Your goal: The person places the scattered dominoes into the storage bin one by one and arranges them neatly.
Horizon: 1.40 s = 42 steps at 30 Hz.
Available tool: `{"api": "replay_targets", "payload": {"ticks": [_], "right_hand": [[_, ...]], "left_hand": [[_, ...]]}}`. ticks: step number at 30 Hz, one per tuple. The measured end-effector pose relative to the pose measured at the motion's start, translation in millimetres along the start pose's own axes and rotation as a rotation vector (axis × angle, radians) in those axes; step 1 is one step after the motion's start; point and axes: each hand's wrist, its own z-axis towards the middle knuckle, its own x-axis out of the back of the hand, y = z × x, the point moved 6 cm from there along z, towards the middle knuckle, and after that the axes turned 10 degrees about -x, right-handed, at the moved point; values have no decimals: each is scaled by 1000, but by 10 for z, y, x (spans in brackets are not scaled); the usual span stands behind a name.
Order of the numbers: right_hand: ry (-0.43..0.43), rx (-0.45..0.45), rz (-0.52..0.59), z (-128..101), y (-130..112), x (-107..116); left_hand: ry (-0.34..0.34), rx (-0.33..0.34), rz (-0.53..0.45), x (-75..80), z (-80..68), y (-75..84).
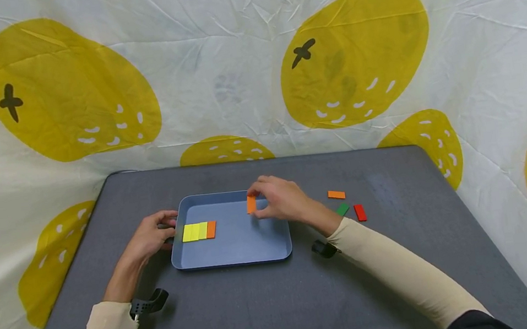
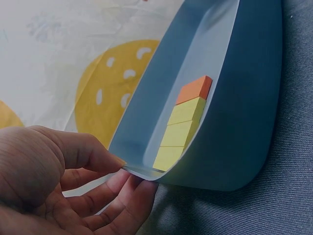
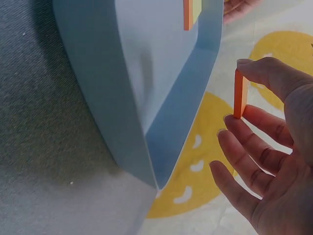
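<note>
A blue-grey tray (image 1: pixel 244 249) stands on the table. My left hand (image 1: pixel 147 238) grips its left rim, thumb on the inside and fingers underneath or outside, as the left wrist view shows. Over the tray's right half, my right hand (image 1: pixel 282 200) pinches an orange block (image 3: pixel 238 94) between thumb and fingers, upright and apart from the tray floor. Inside the tray at the left lies a row of three yellow blocks (image 1: pixel 194 232) with another orange block (image 2: pixel 194 90) touching its right end.
Right of the tray, a loose orange block (image 1: pixel 336 195), a green block (image 1: pixel 343 209) partly hidden by the right forearm, and a red block (image 1: pixel 360 213) lie on the dark grey table (image 1: pixel 262 309). A white cloth (image 1: pixel 217 81) with yellow fruit shapes hangs behind.
</note>
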Motion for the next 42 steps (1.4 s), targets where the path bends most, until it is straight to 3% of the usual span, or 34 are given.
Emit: {"api": "replay_targets", "payload": {"ticks": [12, 31, 42], "right_hand": [[-109, 71, -68, 186, -257, -177], [-272, 98, -197, 492, -595, -541], [-332, 46, -257, 607, -656, -798]], "left_hand": [[-4, -9, 1, -2, 1, 3], [2, 14, 9, -3, -8, 12], [-2, 20, -1, 11, 5, 11]]}}
